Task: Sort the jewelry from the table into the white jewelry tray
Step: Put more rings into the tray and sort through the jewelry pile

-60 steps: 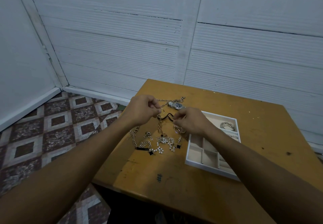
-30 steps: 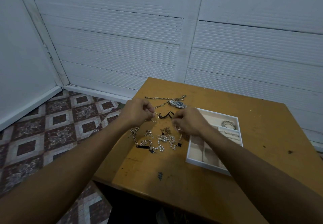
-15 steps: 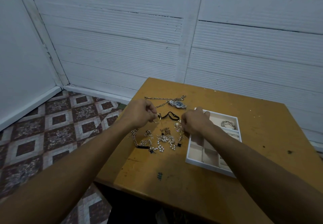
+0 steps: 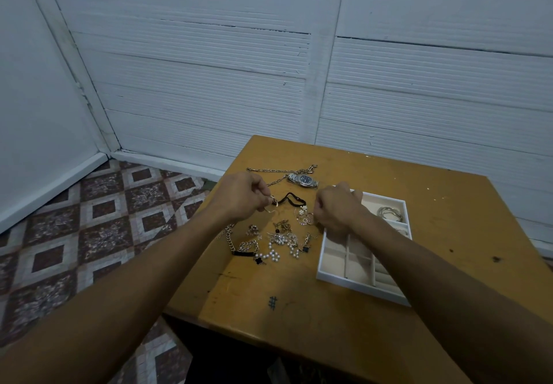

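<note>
We work at a tangle of jewelry (image 4: 278, 238) lying loose on the table (image 4: 329, 329), just left of the one white jewelry tray (image 4: 359, 290).

Gold chains, pearl strands and black clover charms are knotted together. Beyond them lie one steel watch (image 4: 302, 180), one long chain (image 4: 276, 171) and one black cord (image 4: 291, 198). Our left hand (image 4: 239, 195) pinches a thin gold piece (image 4: 270, 204). Our right hand (image 4: 335, 210) is curled over the tray's left edge, and we cannot tell whether it holds anything. Perhaps two silver bangles (image 4: 389, 213) sit in a far compartment, and our right forearm hides part of the tray.
</note>
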A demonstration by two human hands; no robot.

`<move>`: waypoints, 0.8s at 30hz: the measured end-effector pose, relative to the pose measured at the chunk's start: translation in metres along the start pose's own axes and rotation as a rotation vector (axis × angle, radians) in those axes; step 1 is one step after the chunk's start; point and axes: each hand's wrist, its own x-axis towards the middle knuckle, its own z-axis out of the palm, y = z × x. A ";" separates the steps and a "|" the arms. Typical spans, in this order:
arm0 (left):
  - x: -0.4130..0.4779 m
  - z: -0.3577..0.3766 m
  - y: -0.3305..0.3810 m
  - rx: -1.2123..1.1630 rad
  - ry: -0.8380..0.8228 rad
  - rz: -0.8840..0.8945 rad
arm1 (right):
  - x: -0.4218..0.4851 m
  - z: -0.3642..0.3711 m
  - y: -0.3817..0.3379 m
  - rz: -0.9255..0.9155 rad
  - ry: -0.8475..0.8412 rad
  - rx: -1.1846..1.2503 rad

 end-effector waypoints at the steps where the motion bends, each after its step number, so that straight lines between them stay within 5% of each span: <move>1: 0.001 0.001 0.001 0.002 -0.003 0.000 | 0.000 -0.002 0.002 -0.007 0.000 0.013; 10: 0.004 0.012 0.008 -0.013 -0.033 0.006 | 0.001 0.010 0.002 -0.035 -0.027 -0.078; 19: 0.008 0.024 0.013 -0.047 -0.047 0.016 | -0.002 -0.017 0.032 0.077 0.069 0.476; 24: 0.018 0.051 0.035 -0.082 -0.079 0.083 | -0.023 -0.041 0.083 0.210 0.143 0.513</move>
